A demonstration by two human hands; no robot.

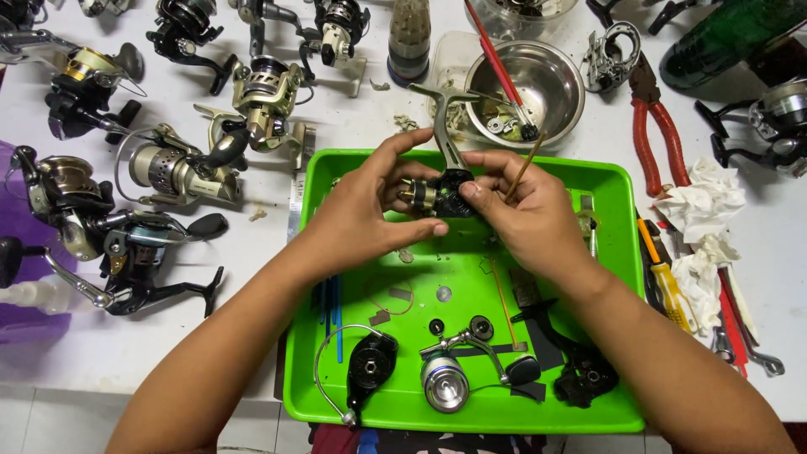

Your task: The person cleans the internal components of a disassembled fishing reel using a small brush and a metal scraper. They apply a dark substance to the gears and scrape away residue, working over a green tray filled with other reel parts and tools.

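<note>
At frame centre, above the green tray (626, 277), a stripped reel body (441, 195) is clasped by left hand (361, 210) and right hand (525, 219), a thin stick (525, 166) apparently pinched; spool (444, 382) and side cover (370, 366) remain unfitted.

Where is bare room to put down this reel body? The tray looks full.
Free: the green tray floor under the left hand, above the washer; and bare table right of the crumpled tissue. Crowded: the tray's front with spool, and the left table's fishing reels.
</note>
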